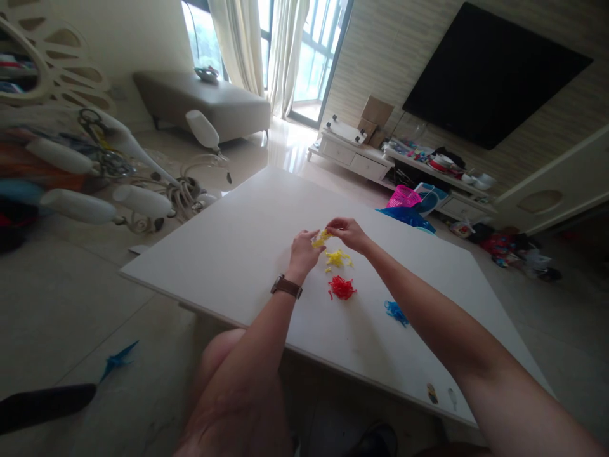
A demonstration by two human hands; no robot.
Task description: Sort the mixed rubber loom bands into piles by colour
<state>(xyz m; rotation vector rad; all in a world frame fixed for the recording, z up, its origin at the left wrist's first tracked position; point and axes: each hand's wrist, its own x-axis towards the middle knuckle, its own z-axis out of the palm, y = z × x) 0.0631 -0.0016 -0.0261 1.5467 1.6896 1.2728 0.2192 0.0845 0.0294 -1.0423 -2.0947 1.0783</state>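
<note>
Over the white table point(228, 235), my left hand point(304, 249) is closed around a small, partly see-through yellow thing point(320, 239), perhaps a packet with yellow strips; its exact kind is too small to tell. My right hand point(349, 233) pinches at the upper right end of that same thing, its fingertips close to the left hand's. Just below the hands lies a loose pile of yellow strips point(337, 258), with a few stray pieces beside it. Nearer to me is a pile of red strips point(342, 288). A pile of blue strips point(396, 313) sits to the right, beside my right forearm.
Two small flat items, one dark and yellowish point(432, 393), lie near the table's front right edge. At left, a chandelier-like lamp point(143, 200) with white shades stands by the table. Beyond the far right edge are a pink basket point(403, 197) and a low cabinet point(352, 155).
</note>
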